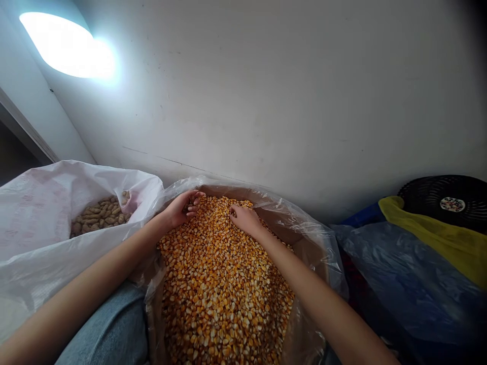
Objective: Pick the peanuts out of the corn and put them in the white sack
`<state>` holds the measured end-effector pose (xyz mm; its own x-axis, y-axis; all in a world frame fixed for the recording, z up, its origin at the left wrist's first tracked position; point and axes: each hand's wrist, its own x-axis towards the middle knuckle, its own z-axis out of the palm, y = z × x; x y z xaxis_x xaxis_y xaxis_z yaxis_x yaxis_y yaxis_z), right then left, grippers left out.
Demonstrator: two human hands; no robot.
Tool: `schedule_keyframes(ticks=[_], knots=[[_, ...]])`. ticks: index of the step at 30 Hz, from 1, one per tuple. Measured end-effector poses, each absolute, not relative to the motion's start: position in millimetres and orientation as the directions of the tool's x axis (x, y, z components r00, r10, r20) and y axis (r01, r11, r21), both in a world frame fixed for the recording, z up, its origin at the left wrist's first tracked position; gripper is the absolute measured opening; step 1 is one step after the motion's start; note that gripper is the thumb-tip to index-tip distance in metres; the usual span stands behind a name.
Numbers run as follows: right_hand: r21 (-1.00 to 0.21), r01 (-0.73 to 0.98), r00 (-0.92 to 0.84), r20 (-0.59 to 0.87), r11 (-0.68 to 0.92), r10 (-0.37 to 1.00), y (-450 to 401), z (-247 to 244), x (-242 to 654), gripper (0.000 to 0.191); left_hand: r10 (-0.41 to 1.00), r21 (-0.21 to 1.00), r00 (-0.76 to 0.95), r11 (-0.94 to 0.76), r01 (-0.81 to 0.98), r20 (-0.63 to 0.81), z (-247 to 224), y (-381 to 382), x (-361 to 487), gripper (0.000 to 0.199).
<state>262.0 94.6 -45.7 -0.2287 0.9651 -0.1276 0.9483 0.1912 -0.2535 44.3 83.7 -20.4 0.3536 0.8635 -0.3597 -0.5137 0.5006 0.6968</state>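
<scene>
A heap of yellow-orange corn kernels (220,279) fills a cardboard box lined with a clear plastic bag (315,223). At the far left of the heap, my left hand (185,208) is turned palm inward, its fingers curled in a loose cup. Small dark bits seem to lie in its palm, too small to name. To the right, my right hand (245,219) reaches down to the far part of the heap. Its fingers are drawn together in a pinch against the kernels, and whatever lies between the fingertips is hidden.
On the left, a white woven sack (34,203) stands open with unshelled peanuts (101,215) inside. A pale wall (285,101) rises right behind the box. To the right are a dark plastic bag (411,274), yellow mesh (433,233) and a black fan (449,197). A lamp (64,45) glows upper left.
</scene>
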Motion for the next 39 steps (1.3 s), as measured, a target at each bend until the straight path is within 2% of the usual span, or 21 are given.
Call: schedule_keyframes(ticks=[3,5,8,11,13,15,17,19,22,24,25,27,29,30,32,34,35,36,39], knots=[[-0.332,0.935,-0.172,-0.124,0.122,0.977,97.8,-42.1,270.6,0.03,0.868,0.709,0.355,0.492,-0.506,-0.348,-22.3,84.6,43.8,0.011],[-0.368,0.916,-0.22,-0.124,0.161,0.968,99.0,-42.9,278.1,0.033,0.869,0.717,0.351,0.489,-0.498,-0.349,-23.1,85.0,43.8,0.012],[-0.308,0.914,-0.324,-0.165,0.263,0.932,97.6,-49.3,281.7,0.034,0.867,0.719,0.348,0.493,-0.49,-0.357,-23.6,85.2,43.7,0.012],[-0.224,0.929,-0.333,-0.155,0.295,0.93,96.2,-54.2,278.9,0.03,0.868,0.724,0.344,0.491,-0.485,-0.358,-24.2,85.4,43.4,0.012],[-0.332,0.905,-0.318,-0.114,0.266,0.941,97.5,-52.6,279.7,0.029,0.867,0.725,0.349,0.492,-0.482,-0.356,-24.4,85.6,43.3,0.012],[-0.566,0.805,-0.276,-0.089,0.18,0.957,100.5,-47.2,284.5,0.033,0.867,0.725,0.35,0.492,-0.482,-0.356,-23.7,85.5,43.6,0.011],[-0.794,0.604,-0.213,-0.082,0.065,0.974,104.1,-40.0,291.9,0.038,0.866,0.723,0.346,0.494,-0.483,-0.361,-22.1,85.0,44.3,0.011],[-0.931,0.364,-0.161,-0.097,-0.032,0.982,107.5,-33.5,299.3,0.04,0.863,0.715,0.342,0.501,-0.489,-0.371,-19.9,84.2,45.0,0.011],[-0.985,0.113,-0.133,-0.142,-0.127,0.981,110.7,-30.7,307.8,0.039,0.858,0.694,0.341,0.512,-0.506,-0.385,-17.8,83.3,45.1,0.011],[-0.983,0.085,-0.114,-0.171,-0.162,0.979,111.9,-34.9,311.4,0.036,0.857,0.683,0.348,0.514,-0.518,-0.381,-18.3,83.6,44.5,0.011],[-0.979,0.122,-0.088,-0.174,-0.163,0.981,112.3,-38.2,312.4,0.034,0.857,0.683,0.351,0.513,-0.52,-0.377,-19.0,84.0,44.1,0.011],[-0.942,0.314,-0.023,-0.13,-0.116,0.991,113.4,-45.2,312.1,0.027,0.859,0.688,0.356,0.508,-0.517,-0.367,-21.1,85.1,43.3,0.011],[-0.797,0.604,-0.011,-0.044,-0.028,0.999,114.5,-50.2,307.5,0.025,0.86,0.7,0.36,0.505,-0.506,-0.36,-23.0,86.0,42.9,0.012],[-0.667,0.745,-0.038,-0.011,0.021,0.999,115.1,-51.6,303.4,0.026,0.861,0.705,0.363,0.503,-0.5,-0.356,-23.6,86.1,42.8,0.012],[-0.325,0.939,-0.122,0.003,0.117,0.992,116.3,-52.5,292.6,0.027,0.861,0.714,0.364,0.501,-0.489,-0.355,-23.8,85.7,43.0,0.013],[-0.046,0.985,-0.168,-0.034,0.167,0.985,117.4,-52.0,281.4,0.027,0.861,0.718,0.358,0.502,-0.482,-0.362,-23.2,85.0,43.4,0.013],[0.032,0.985,-0.17,-0.052,0.172,0.984,118.0,-51.6,276.6,0.027,0.859,0.717,0.356,0.505,-0.48,-0.367,-22.9,84.6,43.6,0.013],[0.07,0.984,-0.162,-0.069,0.166,0.984,118.6,-51.1,272.8,0.026,0.858,0.716,0.355,0.508,-0.479,-0.371,-22.7,84.4,43.7,0.013],[0.087,0.988,-0.116,-0.108,0.126,0.987,120.1,-49.6,265.9,0.023,0.858,0.719,0.357,0.507,-0.476,-0.369,-23.4,84.4,43.5,0.014]])
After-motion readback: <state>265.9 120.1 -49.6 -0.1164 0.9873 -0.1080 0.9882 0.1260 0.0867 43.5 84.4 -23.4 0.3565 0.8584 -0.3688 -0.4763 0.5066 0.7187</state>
